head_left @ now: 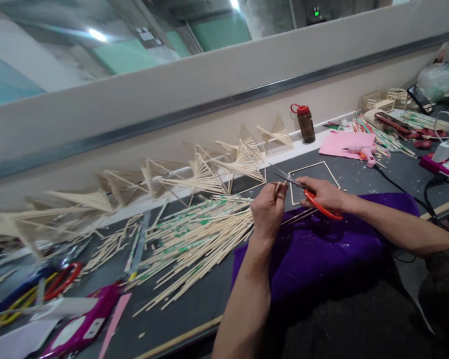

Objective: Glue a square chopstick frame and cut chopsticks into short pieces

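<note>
My right hand [324,193] is closed around a pair of scissors with red-orange handles [320,205], whose blades point up and to the left. Close by, the fingertips of my left hand [268,207] pinch a thin wooden stick [278,187] at the blades. Whether the blades touch the stick I cannot tell. Under both hands lies a purple cloth [322,254]. Behind my right hand, a rectangular frame of thin sticks [331,174] rests on the dark table. Left of my left hand spreads a pile of loose wooden sticks [209,239], some with green-and-white wrappers.
Several twisted stick models [198,177] line the wall. A brown bottle with a red lid [306,124] stands at the back. To the right are a pink glue gun [366,153], pink paper [342,142] and a magenta power strip [443,167]. Another power strip [84,324] sits front left.
</note>
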Demonstrator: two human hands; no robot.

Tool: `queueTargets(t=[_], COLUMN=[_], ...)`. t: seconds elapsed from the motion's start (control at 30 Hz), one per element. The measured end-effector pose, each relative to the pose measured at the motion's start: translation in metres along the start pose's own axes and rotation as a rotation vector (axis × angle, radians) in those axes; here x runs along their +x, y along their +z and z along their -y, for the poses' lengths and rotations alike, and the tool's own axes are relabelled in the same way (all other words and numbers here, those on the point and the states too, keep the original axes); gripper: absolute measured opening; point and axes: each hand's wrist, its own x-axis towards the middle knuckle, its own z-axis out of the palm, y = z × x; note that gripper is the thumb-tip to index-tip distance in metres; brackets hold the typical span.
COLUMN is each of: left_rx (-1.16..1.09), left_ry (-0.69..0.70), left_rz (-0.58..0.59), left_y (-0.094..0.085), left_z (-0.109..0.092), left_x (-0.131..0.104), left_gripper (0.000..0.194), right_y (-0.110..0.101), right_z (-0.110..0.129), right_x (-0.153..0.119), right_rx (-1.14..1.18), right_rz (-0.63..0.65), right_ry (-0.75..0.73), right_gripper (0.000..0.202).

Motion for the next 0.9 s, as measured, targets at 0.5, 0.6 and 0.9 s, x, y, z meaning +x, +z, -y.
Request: queueTargets(t=[0.5,0.6,0.9], left_rx=[-0.127,-0.236,-0.479], left_ry=[-0.071,-0.146,-0.384], left_rz=[0.037,0.075,0.168], left_y=[-0.004,-0.006,-0.014], left_z=[-0.005,-0.006,-0.013], left_x=[0.0,0.001,0.003], left_gripper=[0.022,0.021,0.019], right_y=[0.0,-0.001,-0.006], right_z=[-0.003,-0.006,-0.01], right_x=[-0.001,-0.001,0.0], right_rx=[0.024,0.013,0.015], right_rz=[-0.003,0.003,0.034], right_ry=[-0.039,-0.066,-0.154], right_gripper=[0.047,0.047,0.051])
